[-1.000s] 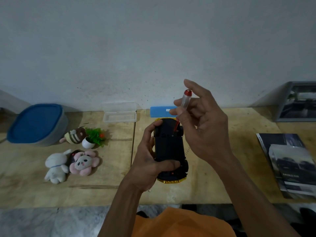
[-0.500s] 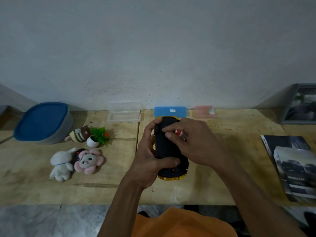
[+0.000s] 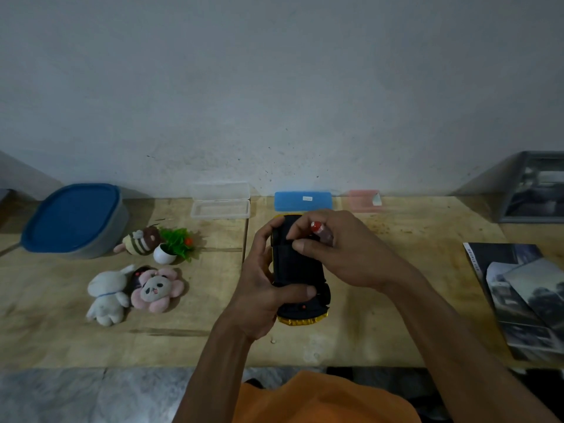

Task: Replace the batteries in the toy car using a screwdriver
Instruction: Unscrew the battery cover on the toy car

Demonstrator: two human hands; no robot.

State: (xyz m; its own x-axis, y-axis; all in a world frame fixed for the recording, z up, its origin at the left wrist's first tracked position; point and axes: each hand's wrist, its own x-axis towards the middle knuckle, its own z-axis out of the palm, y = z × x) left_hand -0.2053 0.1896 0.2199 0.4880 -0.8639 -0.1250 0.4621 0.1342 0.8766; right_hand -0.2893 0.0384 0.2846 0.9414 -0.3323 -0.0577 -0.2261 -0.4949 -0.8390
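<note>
The toy car (image 3: 297, 270) lies upside down over the wooden table (image 3: 396, 300), black underside up, yellow body showing at its near end. My left hand (image 3: 262, 288) grips it from the left, thumb across the underside and fingers curled over the far end. My right hand (image 3: 338, 251) holds the small screwdriver (image 3: 320, 232), clear handle with a red cap, tucked in the curled fingers. Its thumb and forefinger touch the car's underside near the far end. The screwdriver's tip is hidden.
A blue case (image 3: 302, 200), a clear open box (image 3: 220, 204) and a pink case (image 3: 363, 199) stand at the wall. A blue-lidded tub (image 3: 73, 219), plush toys (image 3: 134, 288) and a tiny potted plant (image 3: 174, 244) lie left. Magazines (image 3: 518, 297) lie right.
My right hand came down from above the car, the screwdriver swinging from upright into the palm, and its fingertips now rest on the car's underside. My left hand kept its grip.
</note>
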